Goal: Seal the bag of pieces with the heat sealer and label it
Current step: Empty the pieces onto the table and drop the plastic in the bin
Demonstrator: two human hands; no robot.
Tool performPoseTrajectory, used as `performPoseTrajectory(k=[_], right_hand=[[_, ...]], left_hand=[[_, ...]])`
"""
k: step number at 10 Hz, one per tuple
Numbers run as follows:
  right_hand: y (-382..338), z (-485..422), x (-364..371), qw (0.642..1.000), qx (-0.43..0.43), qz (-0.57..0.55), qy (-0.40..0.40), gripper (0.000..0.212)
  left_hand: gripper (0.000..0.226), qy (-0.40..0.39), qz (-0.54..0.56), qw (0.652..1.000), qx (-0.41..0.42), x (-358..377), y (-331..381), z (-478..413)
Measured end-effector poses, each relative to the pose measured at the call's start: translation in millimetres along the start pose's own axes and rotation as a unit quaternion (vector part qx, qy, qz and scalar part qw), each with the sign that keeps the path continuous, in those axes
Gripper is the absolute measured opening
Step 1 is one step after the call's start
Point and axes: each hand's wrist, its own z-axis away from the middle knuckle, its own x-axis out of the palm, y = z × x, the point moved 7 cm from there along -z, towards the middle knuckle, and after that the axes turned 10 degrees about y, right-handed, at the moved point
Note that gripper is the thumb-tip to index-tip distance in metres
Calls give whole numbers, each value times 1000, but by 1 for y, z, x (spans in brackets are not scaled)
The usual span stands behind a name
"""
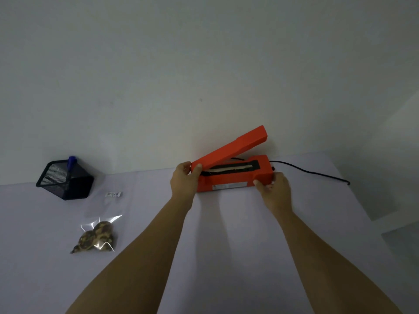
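Head view, sealer: the orange heat sealer sits far right on the table, close against the wall; its lid bar is tilted up, low at the left end and high at the right; a dark sealing strip with a pale band shows beneath it
Left hand: my left hand is curled round the sealer's left end, thumb on the bar's low tip
Right hand: my right hand is clamped on the base's near right corner
Bag: the clear bag of pieces lies flat at near left, well apart from the sealer; brown mottled pieces are bunched at its near end
Label: a small white label lies just beyond the bag
Around: a black mesh holder stands far left, with a blue pen in it; a black cord runs right from the sealer
In the way: my left forearm lies between bag and sealer
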Motion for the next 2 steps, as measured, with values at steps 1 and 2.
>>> performPoseTrajectory(k=[1, 2], right_hand=[[-7, -7, 3, 1000, -19, 4, -10, 57], [-10, 6, 2, 999, -30, 11, -2, 64]], left_hand=[[52, -11, 3, 1000, -10, 0, 3, -8], [55, -21, 12, 1000, -8, -4, 1, -6]])
